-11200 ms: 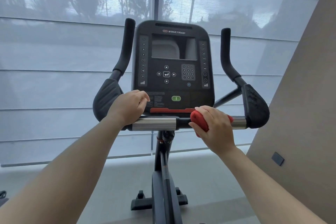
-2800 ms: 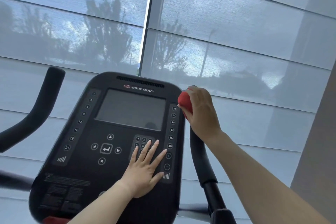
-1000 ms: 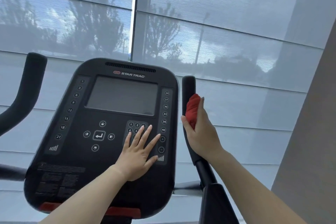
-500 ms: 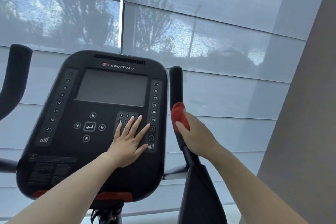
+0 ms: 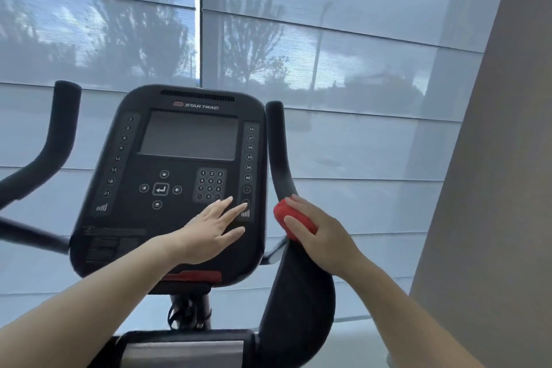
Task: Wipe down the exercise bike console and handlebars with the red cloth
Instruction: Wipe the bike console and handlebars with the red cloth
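Observation:
The black console [image 5: 155, 176] of the exercise bike fills the middle of the view, its screen dark. My left hand [image 5: 209, 230] lies flat on the console's lower right, fingers spread just below the keypad. My right hand [image 5: 319, 236] is closed around the red cloth [image 5: 286, 216], pressing it against the low bend of the right handlebar [image 5: 279, 152], just above the wide black elbow pad [image 5: 298, 302]. The left handlebar [image 5: 50, 140] rises at the far left, untouched.
A grey wall [image 5: 493, 188] stands close on the right. Behind the bike a window with a translucent blind [image 5: 358, 69] spans the view. The chrome crossbar [image 5: 182, 352] runs along the bottom, below the console stem [image 5: 188, 308].
My right hand has slid the red cloth down the right handlebar from near its tip to its lower bend. My left hand has shifted slightly lower on the console.

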Tool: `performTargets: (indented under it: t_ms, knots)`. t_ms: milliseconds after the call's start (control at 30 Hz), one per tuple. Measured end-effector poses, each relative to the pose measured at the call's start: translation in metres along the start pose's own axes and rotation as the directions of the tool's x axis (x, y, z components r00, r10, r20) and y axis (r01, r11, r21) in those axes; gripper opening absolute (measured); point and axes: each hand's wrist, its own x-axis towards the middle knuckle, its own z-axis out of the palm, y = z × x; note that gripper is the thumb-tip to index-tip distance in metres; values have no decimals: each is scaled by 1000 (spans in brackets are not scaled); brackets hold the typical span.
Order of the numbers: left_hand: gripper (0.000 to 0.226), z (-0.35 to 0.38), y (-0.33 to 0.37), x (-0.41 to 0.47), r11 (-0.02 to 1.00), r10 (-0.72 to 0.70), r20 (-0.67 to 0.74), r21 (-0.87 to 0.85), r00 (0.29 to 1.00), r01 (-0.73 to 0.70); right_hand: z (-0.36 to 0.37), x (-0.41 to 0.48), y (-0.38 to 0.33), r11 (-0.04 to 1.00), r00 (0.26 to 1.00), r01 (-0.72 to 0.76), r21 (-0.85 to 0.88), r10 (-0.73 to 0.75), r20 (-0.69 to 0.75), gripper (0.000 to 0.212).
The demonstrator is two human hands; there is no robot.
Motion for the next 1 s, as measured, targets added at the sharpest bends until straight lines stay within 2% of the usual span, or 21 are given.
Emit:
performTargets:
  t_ms: [67,233,333,500,600,700,833,1000]
  knots:
    - [58,-4,11,-26,998,-26,36,-56,999,28,7,-8,-1,999,997,12,-34,-15,-81,37]
    - [55,7,37,-91,979,-50,45,-198,998,58,6,-43,-2,996,983,36,77,-21,-180,30]
    - [53,13,49,-111,969,-89,-92,-237,992,65,13,-73,-2,993,973,68,92,-45,-228,32]
    - [42,17,73,-127,991,-124,-361,-97,924,95,16,-99,-8,983,970,48,176,-4,-244,32]
    - [35,17,77,-132,995,-93,-434,-66,896,72,19,-89,-18,999,973,31,43,-21,-228,39]
    - [34,19,77,-135,997,-74,-460,-48,885,59,28,-95,-19,995,953,59,-79,-80,-291,37]
    - [28,16,80,-132,994,-100,-421,-80,902,73,48,-128,-12,989,911,145,-41,-150,-384,37]
    - [25,14,79,-130,990,-134,-387,-94,912,105,52,-131,-14,977,904,196,-89,-215,-371,38]
